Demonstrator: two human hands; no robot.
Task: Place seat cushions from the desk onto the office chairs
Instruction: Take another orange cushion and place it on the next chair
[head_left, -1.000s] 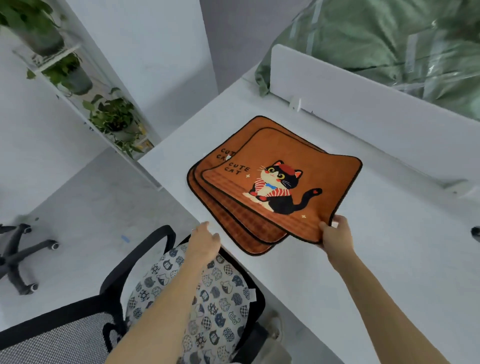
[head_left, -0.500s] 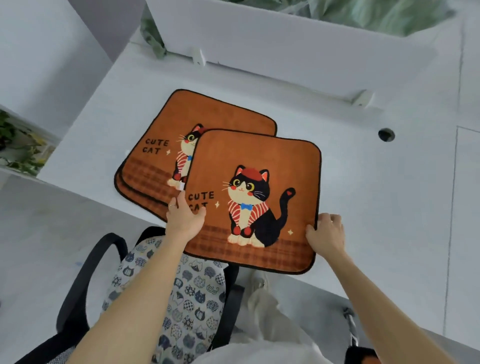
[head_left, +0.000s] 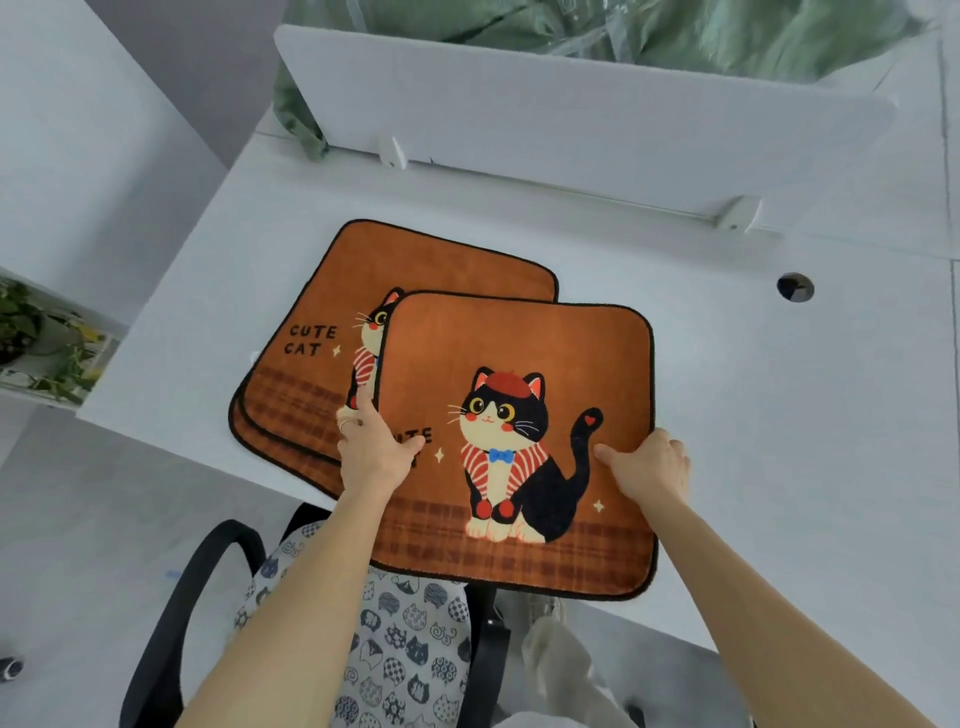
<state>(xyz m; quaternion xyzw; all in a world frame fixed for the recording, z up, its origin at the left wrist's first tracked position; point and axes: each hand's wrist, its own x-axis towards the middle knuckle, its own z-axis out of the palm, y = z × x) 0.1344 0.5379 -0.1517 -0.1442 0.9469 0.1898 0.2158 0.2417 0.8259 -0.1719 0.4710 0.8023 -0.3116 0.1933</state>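
While left hand (head_left: 371, 454) and right hand (head_left: 647, 467) pinch top cushion (head_left: 519, 364) | likely soft, light, floppy | best held at its 9 and 3 o'clock edges

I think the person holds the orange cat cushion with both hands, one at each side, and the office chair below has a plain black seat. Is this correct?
Not fully. In the head view the seat of the office chair is not plain black: it carries a patterned cover printed with small cat faces. The rest is right: the left hand and the right hand hold the orange cat cushion, one at each side.
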